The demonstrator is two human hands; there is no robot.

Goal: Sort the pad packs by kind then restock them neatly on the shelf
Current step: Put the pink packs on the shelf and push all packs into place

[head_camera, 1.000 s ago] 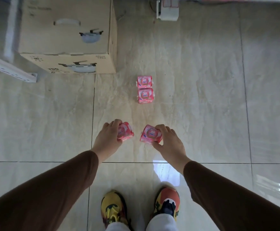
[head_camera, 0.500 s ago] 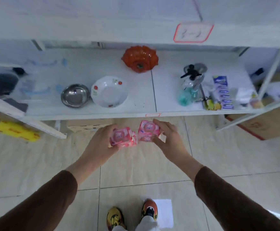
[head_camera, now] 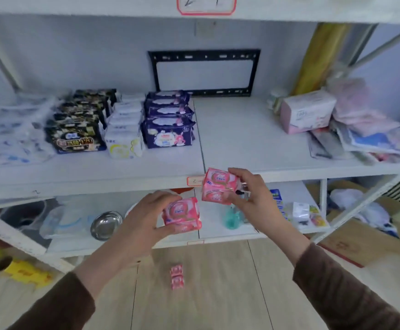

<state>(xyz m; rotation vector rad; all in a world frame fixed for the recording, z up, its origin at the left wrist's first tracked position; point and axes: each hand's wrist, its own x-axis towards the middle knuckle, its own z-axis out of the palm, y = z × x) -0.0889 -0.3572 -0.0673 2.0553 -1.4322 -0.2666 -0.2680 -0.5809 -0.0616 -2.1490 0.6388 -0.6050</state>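
Observation:
My left hand [head_camera: 144, 220] grips a pink pad pack [head_camera: 182, 214] below the middle shelf's front edge. My right hand [head_camera: 253, 196] holds a second pink pad pack [head_camera: 219, 185] higher, level with that edge. On the white shelf [head_camera: 253, 144] stand rows of black packs [head_camera: 77, 125], white packs [head_camera: 124, 129] and dark blue packs [head_camera: 168, 120], with bare board to their right. Two more pink packs [head_camera: 177, 276] lie on the floor below.
A pink-white box [head_camera: 307, 110] and loose pink and blue bags [head_camera: 365, 129] crowd the shelf's right end. The lower shelf holds a steel bowl [head_camera: 106, 225] and small items. A yellow roll [head_camera: 15, 267] lies at the left, a cardboard box [head_camera: 360, 236] at the right.
The view has risen from the floor to the middle shelf. Both hands have lifted their pink packs up to the shelf front, the right one higher.

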